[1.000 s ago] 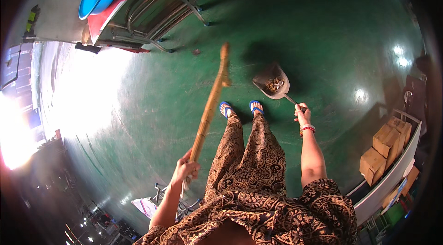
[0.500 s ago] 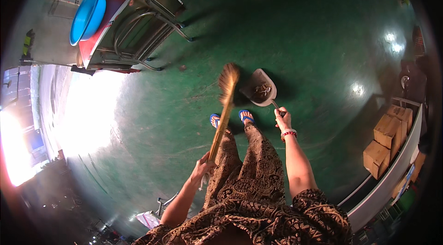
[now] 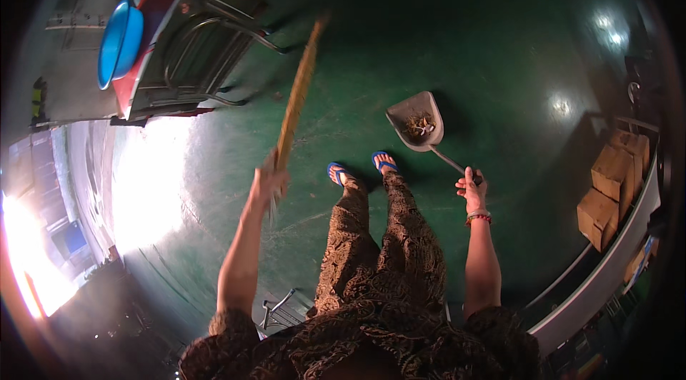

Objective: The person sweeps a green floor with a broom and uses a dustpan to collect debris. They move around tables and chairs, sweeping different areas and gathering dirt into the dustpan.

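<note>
My left hand (image 3: 270, 178) is closed round the lower end of a broom (image 3: 297, 101), a long yellow-brown piece that points up and away over the floor. Its far end is smeared and dark, so the bristles do not show clearly. My right hand (image 3: 472, 193) grips the thin handle of a pale dustpan (image 3: 432, 105), which is held out in front and to the right of my feet. Inside the pan lies a small heap of litter (image 3: 419, 125), brownish bits with a few white pieces.
My feet in blue flip-flops stand on the green floor (image 3: 336, 237). At the far left a table (image 3: 207, 44) with metal legs carries a blue basin (image 3: 120, 44). Cardboard boxes (image 3: 599, 217) are stacked along the right side. Bright light fills a doorway (image 3: 153, 187) on the left.
The broom has swung up and to the left with my left hand, away from the dustpan. My right hand and the dustpan have shifted a little to the right.
</note>
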Motion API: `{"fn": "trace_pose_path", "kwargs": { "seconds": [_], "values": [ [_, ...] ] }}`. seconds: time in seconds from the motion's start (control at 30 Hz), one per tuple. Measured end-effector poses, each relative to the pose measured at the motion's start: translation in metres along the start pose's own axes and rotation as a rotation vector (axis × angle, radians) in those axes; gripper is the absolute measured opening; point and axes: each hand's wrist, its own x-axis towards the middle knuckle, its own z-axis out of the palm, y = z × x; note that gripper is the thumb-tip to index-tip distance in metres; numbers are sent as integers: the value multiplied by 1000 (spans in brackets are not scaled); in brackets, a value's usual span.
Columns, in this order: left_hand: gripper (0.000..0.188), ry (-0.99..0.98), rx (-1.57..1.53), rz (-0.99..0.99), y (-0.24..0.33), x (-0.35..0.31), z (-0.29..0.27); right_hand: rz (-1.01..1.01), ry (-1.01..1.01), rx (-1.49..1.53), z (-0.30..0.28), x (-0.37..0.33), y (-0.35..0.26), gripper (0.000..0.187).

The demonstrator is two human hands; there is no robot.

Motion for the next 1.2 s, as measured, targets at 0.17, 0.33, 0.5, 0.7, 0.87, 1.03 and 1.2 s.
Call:
{"fn": "trace_pose_path", "kwargs": {
  "seconds": [0.17,0.33,0.5,0.7,0.87,1.03,1.2],
  "values": [
    [49,-118,-179,67,51,154,45,-2,67,63,-14,-16,35,33],
    [62,-193,252,60,33,212,115,0,149,127,-23,-27,52,33],
    [73,-266,957,232,-1,171,151,-18,176,139,-35,-26,61,34],
    [78,-469,1080,260,-4,99,102,-5,156,113,-37,-21,66,35],
    [78,-579,536,-83,-43,1,53,-27,97,39,-39,-17,69,32],
    [77,-363,352,-234,-132,-129,46,-34,91,-97,-42,-19,65,29],
    [73,19,299,-118,-171,-188,58,-85,-2,-328,-43,-12,44,30]
  ]
}}
